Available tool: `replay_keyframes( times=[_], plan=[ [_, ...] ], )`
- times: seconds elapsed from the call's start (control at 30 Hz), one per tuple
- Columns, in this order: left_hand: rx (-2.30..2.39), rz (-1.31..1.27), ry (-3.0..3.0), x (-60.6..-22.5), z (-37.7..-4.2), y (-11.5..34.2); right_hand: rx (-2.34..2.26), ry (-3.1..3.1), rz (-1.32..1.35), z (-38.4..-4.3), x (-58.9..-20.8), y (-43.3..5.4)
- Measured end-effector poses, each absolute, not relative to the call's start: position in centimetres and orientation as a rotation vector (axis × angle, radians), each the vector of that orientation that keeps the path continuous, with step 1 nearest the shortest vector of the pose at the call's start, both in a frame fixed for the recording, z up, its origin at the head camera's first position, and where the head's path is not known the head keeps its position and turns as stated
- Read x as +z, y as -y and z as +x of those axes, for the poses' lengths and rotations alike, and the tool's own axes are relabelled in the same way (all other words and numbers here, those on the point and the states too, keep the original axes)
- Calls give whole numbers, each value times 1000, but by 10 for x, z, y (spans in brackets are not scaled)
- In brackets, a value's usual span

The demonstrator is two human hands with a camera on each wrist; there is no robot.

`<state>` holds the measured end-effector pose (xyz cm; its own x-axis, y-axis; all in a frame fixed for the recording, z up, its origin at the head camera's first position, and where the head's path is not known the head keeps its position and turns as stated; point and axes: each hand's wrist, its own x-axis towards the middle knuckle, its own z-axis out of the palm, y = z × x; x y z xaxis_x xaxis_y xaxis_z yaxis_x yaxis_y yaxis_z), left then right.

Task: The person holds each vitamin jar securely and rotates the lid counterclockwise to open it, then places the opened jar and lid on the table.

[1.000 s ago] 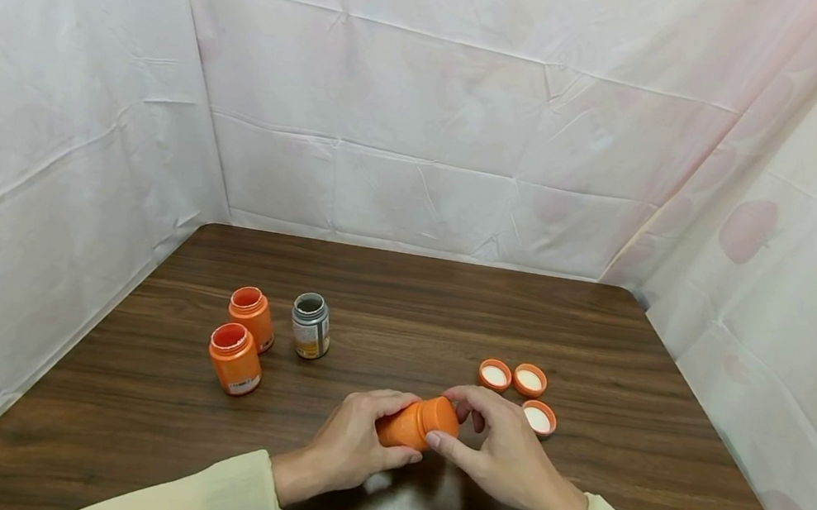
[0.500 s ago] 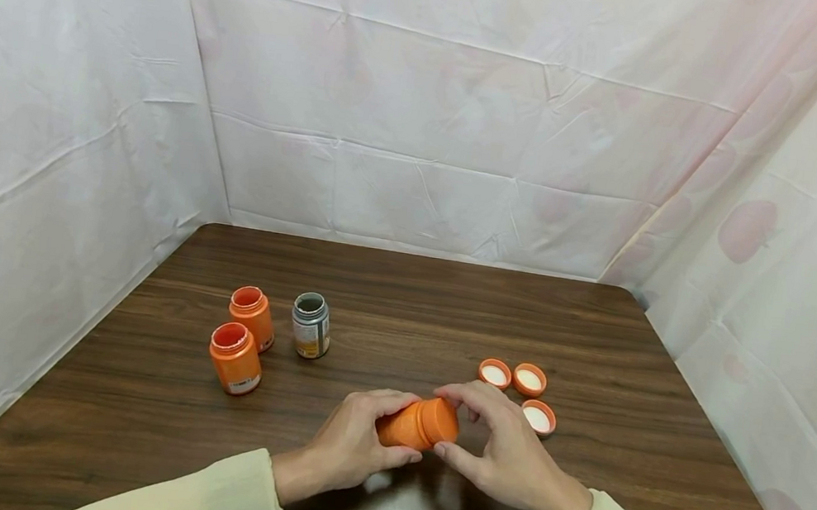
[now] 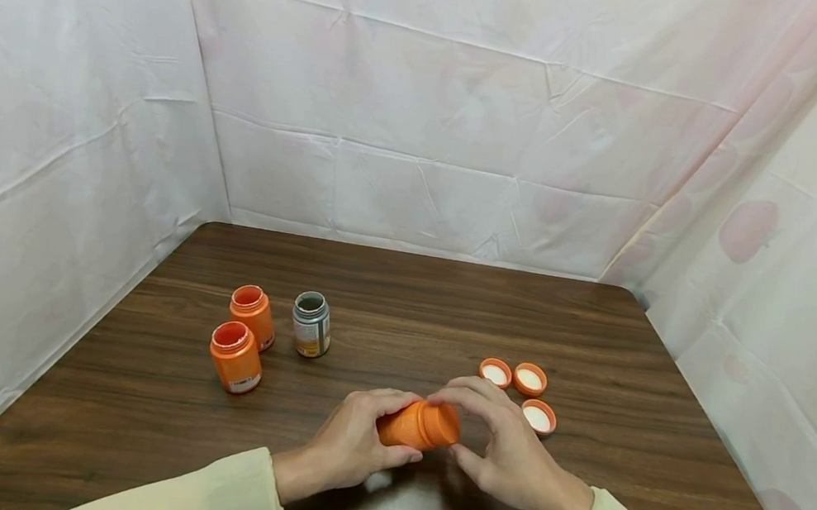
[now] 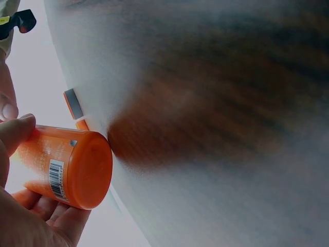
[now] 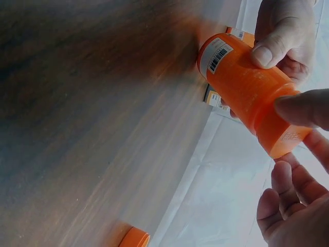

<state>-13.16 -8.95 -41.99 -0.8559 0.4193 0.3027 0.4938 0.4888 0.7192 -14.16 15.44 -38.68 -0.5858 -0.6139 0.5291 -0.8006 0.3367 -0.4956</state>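
Observation:
My left hand (image 3: 355, 440) grips an orange plastic bottle (image 3: 405, 427) round its body and holds it tilted, cap end to the right. The bottle's base (image 4: 92, 170) and a barcode label show in the left wrist view. An orange screw cap (image 5: 280, 131) sits on the bottle's neck. My right hand (image 3: 507, 452) has its thumb on one side of this cap and its index finger at the opposite edge, pinching it. The other right fingers are bent and off the cap in the right wrist view.
Two uncapped orange bottles (image 3: 236, 359) stand at the left of the dark wooden table (image 3: 405, 288), with an uncapped grey bottle (image 3: 311, 328) beside them. Three orange caps (image 3: 537, 418) lie inside-up at the right, close beyond my right hand. White sheeting (image 3: 431, 108) walls the table.
My right fingers have turned round the cap, the index finger moving up and left, the thumb lower and right. The left hand and bottle have stayed nearly still.

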Motion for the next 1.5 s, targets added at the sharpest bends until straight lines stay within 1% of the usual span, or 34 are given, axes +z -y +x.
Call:
replay_keyframes(
  times=[0.5, 0.83, 1.03, 1.23, 1.5],
  plan=[
    [-1311, -805, 2648, -419, -131, 90, 1123, 2355, 1265, -141, -387, -153],
    [-1315, -795, 2645, -419, -131, 90, 1044, 2471, 1004, -137, -388, -151],
    [-1318, -792, 2648, -419, -131, 90, 1034, 2561, 909, -137, -389, -151],
    [-1315, -796, 2649, -419, -130, 90, 1028, 2576, 901, -138, -390, -150],
    [-1326, -806, 2637, -420, -131, 89, 1040, 2543, 960, -139, -390, -151]
  ],
)
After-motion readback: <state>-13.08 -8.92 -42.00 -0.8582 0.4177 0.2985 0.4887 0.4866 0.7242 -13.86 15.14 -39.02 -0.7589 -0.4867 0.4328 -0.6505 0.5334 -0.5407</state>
